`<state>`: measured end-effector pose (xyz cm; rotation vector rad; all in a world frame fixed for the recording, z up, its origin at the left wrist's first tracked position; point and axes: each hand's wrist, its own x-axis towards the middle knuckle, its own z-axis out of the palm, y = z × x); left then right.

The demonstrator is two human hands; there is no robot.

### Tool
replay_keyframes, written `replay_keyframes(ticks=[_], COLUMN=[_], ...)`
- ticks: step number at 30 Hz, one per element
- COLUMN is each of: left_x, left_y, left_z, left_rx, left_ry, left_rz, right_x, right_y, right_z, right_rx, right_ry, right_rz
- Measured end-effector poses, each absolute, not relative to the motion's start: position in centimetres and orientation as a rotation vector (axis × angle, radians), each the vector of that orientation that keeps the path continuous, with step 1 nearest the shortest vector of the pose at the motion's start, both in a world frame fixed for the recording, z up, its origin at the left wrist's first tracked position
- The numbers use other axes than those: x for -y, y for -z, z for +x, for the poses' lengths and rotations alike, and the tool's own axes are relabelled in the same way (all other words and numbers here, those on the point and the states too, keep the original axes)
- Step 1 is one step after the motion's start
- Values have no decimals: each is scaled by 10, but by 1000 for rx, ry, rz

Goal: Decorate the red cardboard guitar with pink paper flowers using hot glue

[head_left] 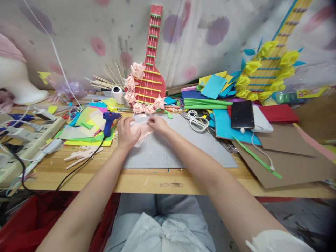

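Note:
Light pink paper [143, 132] lies on the grey cutting mat [168, 150] between my two hands. My left hand [126, 133] rests at the paper's left edge, its thumb apart from the fingers. My right hand [159, 125] is closed at the paper's upper right corner, fingertips pinched together on it. Just left of my left hand, a blue glue gun [107, 124] rests on a stack of coloured paper. Behind the mat a red paper lute [151, 82] with pink paper flowers stands upright against the curtain.
White-handled scissors [199, 124] lie at the mat's right edge. A black phone [243, 114] rests on blue board, with brown cardboard [288, 157] nearby. A power strip [34, 140] with cables is on the left. A yellow paper lute [265, 73] stands back right.

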<state>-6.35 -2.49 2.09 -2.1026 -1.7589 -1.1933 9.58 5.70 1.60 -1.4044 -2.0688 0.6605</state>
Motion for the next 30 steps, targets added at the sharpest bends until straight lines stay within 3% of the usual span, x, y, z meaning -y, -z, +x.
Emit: replay_keyframes(ticks=[7,13,17,24,30], left_x=[19,12,10,14,6], left_y=[-9,-10,-13,-33,-52], left_z=[-58,-52,-57,-37,-23], left_rx=[1912,2222,2234,2159,2245], left_ry=[1215,1554,2000,3220,3425], left_rz=[-2169,-2047,-2012,-1604,-1490], right_x=[-70,-54,-46,-32,-24], right_y=[-28,-26,-37,-65,-67], right_z=[143,158,153,151,148], right_rx=[1708,1730,1621,1569,1681], right_ry=[-859,-1040,-1123,-1042,-792], right_rz=[-1275,-1167,-1096,-1032,-1048])
